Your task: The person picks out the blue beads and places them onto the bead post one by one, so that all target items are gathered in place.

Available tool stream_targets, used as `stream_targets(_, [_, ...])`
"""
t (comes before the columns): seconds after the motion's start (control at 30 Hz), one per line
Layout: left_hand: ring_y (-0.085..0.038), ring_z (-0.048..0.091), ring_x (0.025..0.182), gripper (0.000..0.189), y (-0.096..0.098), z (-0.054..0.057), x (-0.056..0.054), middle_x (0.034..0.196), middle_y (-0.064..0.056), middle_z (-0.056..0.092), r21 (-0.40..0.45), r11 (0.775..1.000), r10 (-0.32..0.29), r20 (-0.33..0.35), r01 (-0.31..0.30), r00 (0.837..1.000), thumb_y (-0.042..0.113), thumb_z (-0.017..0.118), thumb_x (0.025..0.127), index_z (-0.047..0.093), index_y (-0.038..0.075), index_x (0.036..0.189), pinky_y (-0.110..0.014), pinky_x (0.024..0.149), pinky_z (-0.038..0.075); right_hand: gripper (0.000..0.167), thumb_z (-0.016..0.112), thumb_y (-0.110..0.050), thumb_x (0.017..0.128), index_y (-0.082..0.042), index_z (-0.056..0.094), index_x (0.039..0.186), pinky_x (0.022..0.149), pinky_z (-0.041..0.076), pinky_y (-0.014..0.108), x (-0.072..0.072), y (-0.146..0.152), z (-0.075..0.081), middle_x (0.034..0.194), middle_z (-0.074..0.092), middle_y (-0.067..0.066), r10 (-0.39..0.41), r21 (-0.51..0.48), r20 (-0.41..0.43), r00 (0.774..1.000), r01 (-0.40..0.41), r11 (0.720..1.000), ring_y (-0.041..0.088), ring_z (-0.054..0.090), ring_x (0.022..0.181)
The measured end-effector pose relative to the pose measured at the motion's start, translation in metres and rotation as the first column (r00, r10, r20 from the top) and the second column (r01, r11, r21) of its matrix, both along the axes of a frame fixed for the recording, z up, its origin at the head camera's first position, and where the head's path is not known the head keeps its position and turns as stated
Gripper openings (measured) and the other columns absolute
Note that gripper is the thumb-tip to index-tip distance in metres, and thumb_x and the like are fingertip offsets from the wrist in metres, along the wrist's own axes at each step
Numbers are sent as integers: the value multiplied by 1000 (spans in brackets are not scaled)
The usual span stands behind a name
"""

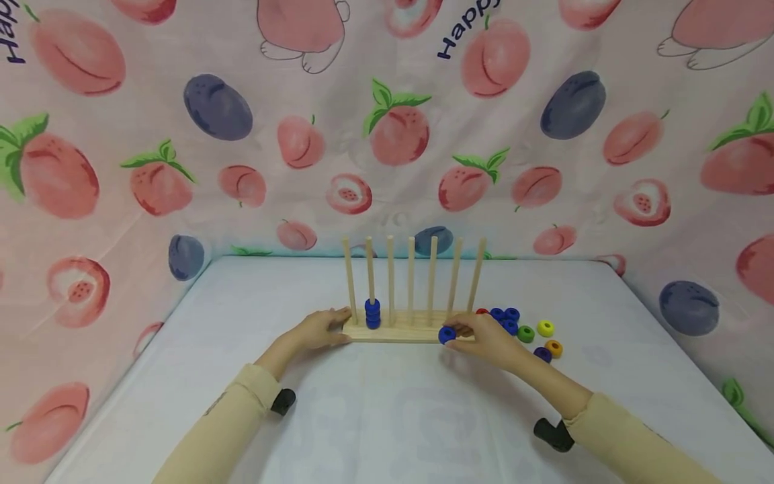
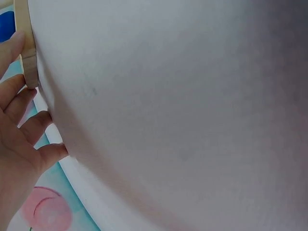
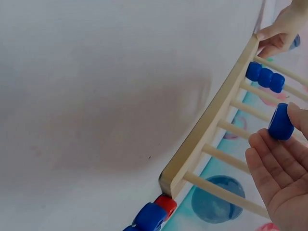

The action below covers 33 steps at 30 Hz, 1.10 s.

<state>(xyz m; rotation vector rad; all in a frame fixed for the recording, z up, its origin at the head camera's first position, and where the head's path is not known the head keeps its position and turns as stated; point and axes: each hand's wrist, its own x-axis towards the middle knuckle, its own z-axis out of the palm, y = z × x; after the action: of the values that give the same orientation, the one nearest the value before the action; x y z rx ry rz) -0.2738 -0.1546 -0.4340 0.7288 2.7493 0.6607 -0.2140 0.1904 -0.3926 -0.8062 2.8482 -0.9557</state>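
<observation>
threading step, seemingly: right hand [image 1: 486, 341], fingers pinching a blue bead [image 1: 447, 335] before the right part of the rack [image 1: 399, 334]; left hand [image 1: 317, 330] grips its left end. next likely calls for raising the bead over a peg [image 1: 371, 269].

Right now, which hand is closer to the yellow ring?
Right. The right hand holds a blue ring to the left of the yellow ring; the left hand is farther away, gripping the left end of the wooden rack.

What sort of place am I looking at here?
Probably a tabletop set up for play or filming: a white table, a fruit-print cloth hung behind it, and a wooden peg rack holding blue beads.
</observation>
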Motion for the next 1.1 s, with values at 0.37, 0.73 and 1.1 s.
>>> stream_targets(0.37, [-46, 34, 134, 63, 2, 0, -2, 146, -18, 38, 2, 1000, -2, -6, 2, 1000, 27, 65, 89, 41, -1, 139, -56, 112, 26, 35, 70, -16, 85, 3, 64, 114, 82, 57, 32, 0, -19, 5, 108, 69, 15, 18, -93, -30, 999, -20, 995, 22, 67, 91])
stream_targets(0.73, [-47, 34, 133, 62, 1, 0, 0, 147, -18, 38, -14, 1000, 0, -2, 0, 1000, 27, 65, 88, 42, -1, 139, -57, 112, 25, 33, 70, -10, 84, 1, 64, 114, 83, 57, 33, -3, -40, 11, 105, 70, 12, 46, -166, -61, 997, -56, 985, 22, 67, 90])
stream_targets(1.1, [-47, 33, 134, 62, 2, 0, -1, 147, -17, 37, 4, 1000, 9, 11, -9, 1000, 26, 66, 88, 42, 1, 139, -58, 112, 25, 35, 71, -8, 82, 0, 64, 115, 85, 56, 34, -7, -58, 24, 108, 68, 13, 66, -237, -125, 990, -94, 967, 23, 66, 93])
